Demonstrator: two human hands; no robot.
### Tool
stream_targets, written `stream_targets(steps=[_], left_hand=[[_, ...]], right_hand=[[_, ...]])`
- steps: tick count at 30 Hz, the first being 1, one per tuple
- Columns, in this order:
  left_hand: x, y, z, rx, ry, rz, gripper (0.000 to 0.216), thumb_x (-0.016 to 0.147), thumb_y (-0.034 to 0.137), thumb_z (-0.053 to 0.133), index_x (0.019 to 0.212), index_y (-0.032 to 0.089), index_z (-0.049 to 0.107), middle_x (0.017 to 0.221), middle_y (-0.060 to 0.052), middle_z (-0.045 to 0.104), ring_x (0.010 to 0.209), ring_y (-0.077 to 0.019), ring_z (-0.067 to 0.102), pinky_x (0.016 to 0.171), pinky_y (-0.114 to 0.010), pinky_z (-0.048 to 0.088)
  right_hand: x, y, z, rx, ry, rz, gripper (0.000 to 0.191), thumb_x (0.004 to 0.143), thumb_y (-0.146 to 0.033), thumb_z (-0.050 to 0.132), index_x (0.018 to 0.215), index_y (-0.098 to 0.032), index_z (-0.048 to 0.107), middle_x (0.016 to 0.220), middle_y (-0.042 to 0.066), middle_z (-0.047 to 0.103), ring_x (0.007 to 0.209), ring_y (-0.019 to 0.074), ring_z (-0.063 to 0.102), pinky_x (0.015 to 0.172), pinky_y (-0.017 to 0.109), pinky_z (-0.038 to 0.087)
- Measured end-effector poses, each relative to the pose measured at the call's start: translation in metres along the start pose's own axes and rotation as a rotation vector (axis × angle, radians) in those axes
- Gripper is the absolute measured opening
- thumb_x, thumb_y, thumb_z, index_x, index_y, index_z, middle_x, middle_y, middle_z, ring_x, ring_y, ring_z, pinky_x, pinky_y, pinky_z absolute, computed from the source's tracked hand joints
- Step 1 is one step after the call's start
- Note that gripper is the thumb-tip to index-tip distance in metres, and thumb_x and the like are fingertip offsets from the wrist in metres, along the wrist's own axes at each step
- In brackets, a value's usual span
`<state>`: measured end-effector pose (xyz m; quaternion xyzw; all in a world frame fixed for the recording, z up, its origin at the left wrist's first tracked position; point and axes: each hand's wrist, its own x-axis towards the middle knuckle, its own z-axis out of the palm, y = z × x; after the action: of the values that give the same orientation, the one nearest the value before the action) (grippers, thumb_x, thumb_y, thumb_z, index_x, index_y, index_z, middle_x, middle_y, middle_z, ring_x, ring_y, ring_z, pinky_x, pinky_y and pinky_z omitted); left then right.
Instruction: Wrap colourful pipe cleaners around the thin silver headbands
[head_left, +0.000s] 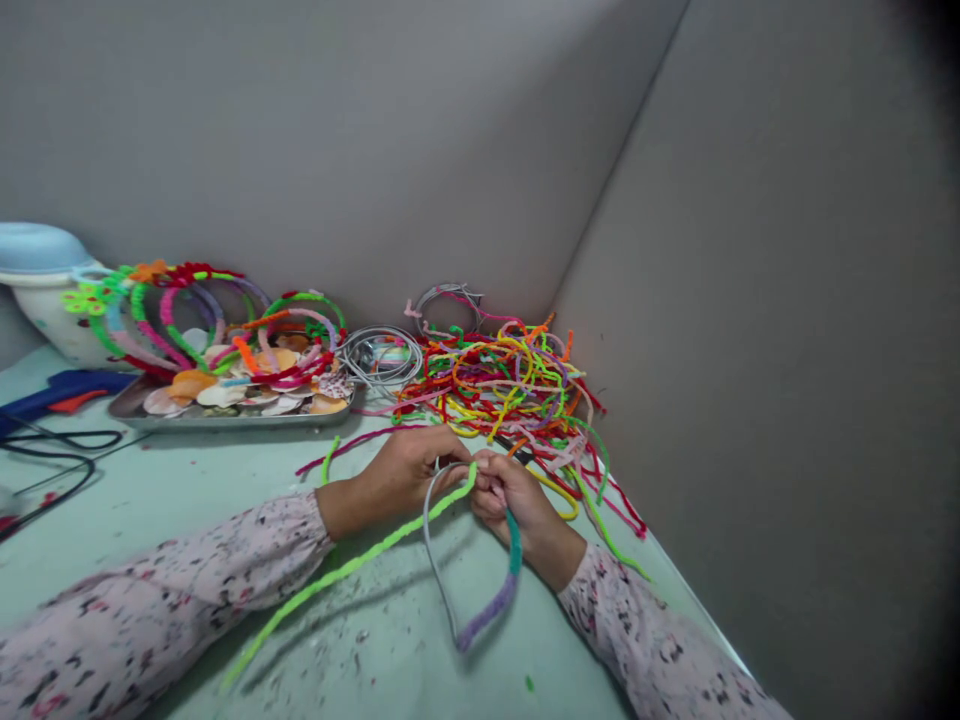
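My left hand and my right hand meet above the table, fingers pinched close together. Between them is a headband, a thin grey band whose right side is wrapped in purple and teal fuzzy stem. Its curve hangs down toward me. A lime-green pipe cleaner runs from the fingertips down to the lower left, its far end loose. My left hand pinches near the bare grey end and the green stem's tip. Closed around the wrapped end is my right hand. The fingertips partly hide the joint.
A metal tray of shells carries several finished headbands. Bare bands lie beside a tangled heap of pipe cleaners. At left are a blue glue gun, its black cord and a white bin. Grey walls enclose the table.
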<state>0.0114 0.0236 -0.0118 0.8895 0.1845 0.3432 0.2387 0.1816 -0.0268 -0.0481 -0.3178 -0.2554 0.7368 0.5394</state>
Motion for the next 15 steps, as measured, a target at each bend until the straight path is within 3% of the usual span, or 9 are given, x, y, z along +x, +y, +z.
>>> stream_targets(steps=[9,15], left_hand=[[-0.001,0.008,-0.001,-0.021,0.052,-0.037,0.021,0.088,0.03,0.055,0.077,0.014,0.064,0.069,-0.003,0.062,0.063,-0.0112,0.054,0.059,-0.022,0.04],[-0.002,0.006,0.005,-0.053,0.074,-0.157,0.027,0.086,0.036,0.056,0.07,0.014,0.059,0.064,0.0,0.057,0.059,-0.0102,0.048,0.055,-0.021,0.036]], right_hand=[[-0.004,-0.001,0.006,-0.154,0.051,-0.109,0.006,0.069,-0.018,0.058,0.07,-0.016,0.053,0.056,-0.005,0.05,0.035,0.0013,0.035,0.033,0.013,0.019],[-0.007,0.0,0.012,-0.215,0.1,-0.152,0.007,0.068,-0.02,0.058,0.069,-0.016,0.052,0.055,-0.006,0.05,0.037,0.0014,0.034,0.035,0.012,0.021]])
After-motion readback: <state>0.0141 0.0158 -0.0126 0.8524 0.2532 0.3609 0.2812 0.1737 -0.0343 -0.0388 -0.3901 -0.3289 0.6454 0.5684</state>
